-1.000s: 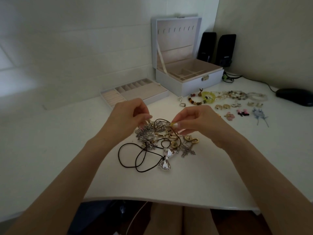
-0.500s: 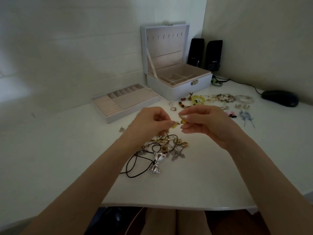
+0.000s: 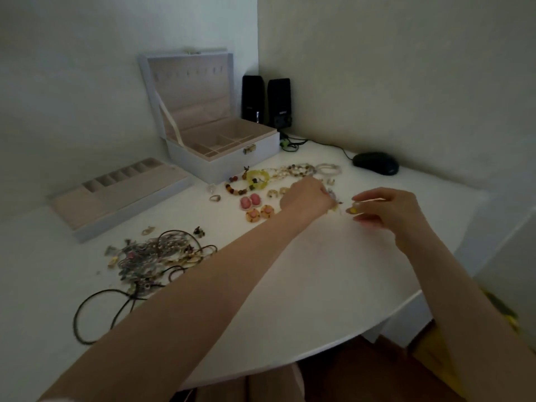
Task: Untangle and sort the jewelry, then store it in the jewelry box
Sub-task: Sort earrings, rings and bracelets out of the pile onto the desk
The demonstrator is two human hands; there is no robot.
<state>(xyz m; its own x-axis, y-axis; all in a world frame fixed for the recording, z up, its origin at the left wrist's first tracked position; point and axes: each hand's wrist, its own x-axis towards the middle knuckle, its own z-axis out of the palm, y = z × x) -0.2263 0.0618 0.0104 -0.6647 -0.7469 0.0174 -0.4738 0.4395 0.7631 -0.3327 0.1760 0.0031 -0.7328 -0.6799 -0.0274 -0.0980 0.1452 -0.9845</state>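
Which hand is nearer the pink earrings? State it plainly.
Left. The left hand is just to the right of the pink earrings; the right hand is farther right, beyond the left.

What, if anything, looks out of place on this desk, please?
A tangled heap of cords and chains lies unsorted on the desk, near left; the insert tray sits outside the open jewelry box, beside it.

Dim, flat, greenish indoor light; soft focus, slight motion blur, wide-angle edge bending.
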